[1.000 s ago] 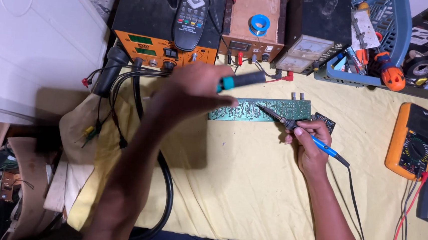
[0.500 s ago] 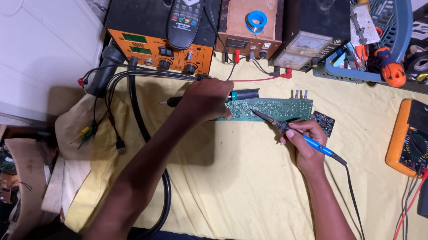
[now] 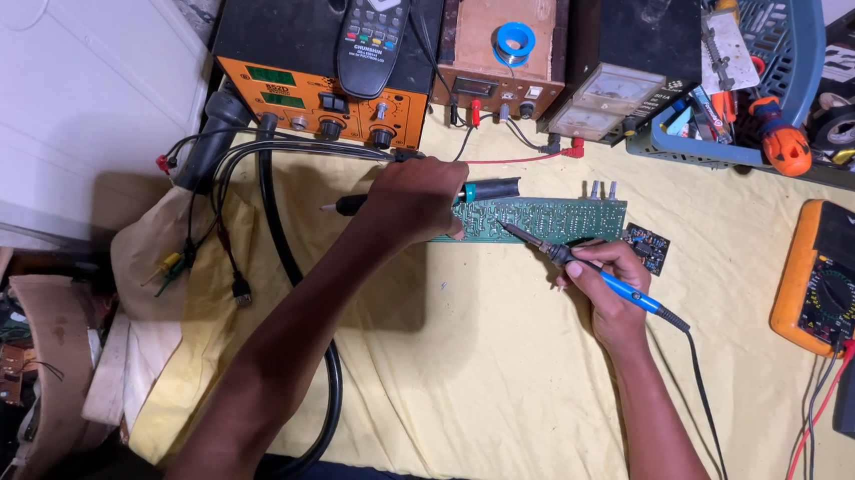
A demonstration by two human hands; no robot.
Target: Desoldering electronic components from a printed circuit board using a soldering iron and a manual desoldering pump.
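Item: long green printed circuit board (image 3: 549, 219), flat on yellow cloth (image 3: 497, 395). My left hand (image 3: 412, 201), at its 9 o'clock end, closes around a black-and-teal desoldering pump (image 3: 479, 189), steadying the board. My right hand (image 3: 613, 283), at 5 o'clock, pinches a blue-handled soldering iron (image 3: 586, 268), tip on the board.

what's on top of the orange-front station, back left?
A black remote control lies on the orange-front station, overhanging its front edge. A dark cable loop sits at the top edge, partly out of frame. The surface beneath the remote is hidden.
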